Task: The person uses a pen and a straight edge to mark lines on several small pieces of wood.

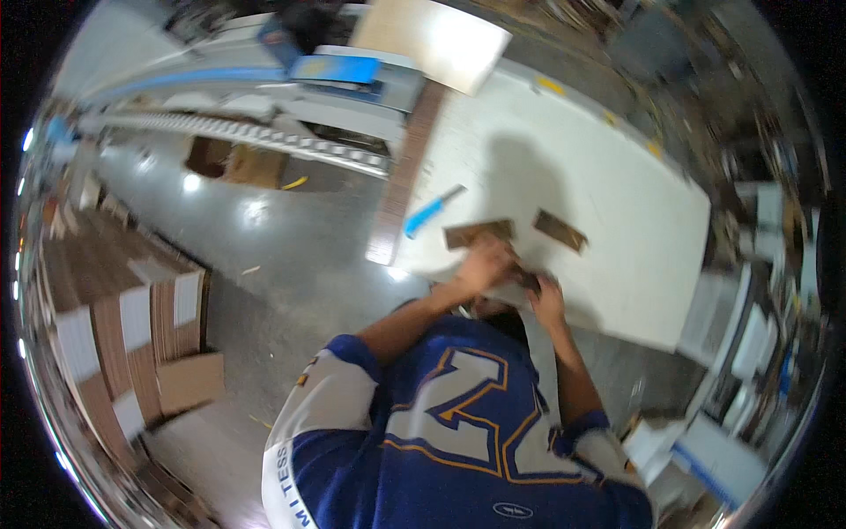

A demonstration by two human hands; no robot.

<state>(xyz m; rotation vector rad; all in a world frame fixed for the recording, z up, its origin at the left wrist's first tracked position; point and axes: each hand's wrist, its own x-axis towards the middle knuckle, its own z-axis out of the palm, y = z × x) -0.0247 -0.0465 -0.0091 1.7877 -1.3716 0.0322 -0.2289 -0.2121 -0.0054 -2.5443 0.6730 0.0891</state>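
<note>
Over the near edge of the white table, my left hand (487, 264) is closed, its fingers bent at one end of a small dark brown piece (529, 280). The fingers of my right hand (548, 301) grip the other end. Motion blur and my fingers hide much of this piece, so its exact kind is unclear. Just beyond my left hand lies a flat brown cardboard-like strip (467, 234). Another brown strip (560, 230) lies slanted farther right. To the left rests a knife (427, 216) with a blue handle and a dark blade, apart from both hands.
The white tabletop (634, 238) has a brown layered edge (407, 167) at left. A pale board (432, 40) lies across its far end. Beside it runs a long machine with a blue panel (335, 69). Stacked cardboard (123, 317) stands on the floor at left.
</note>
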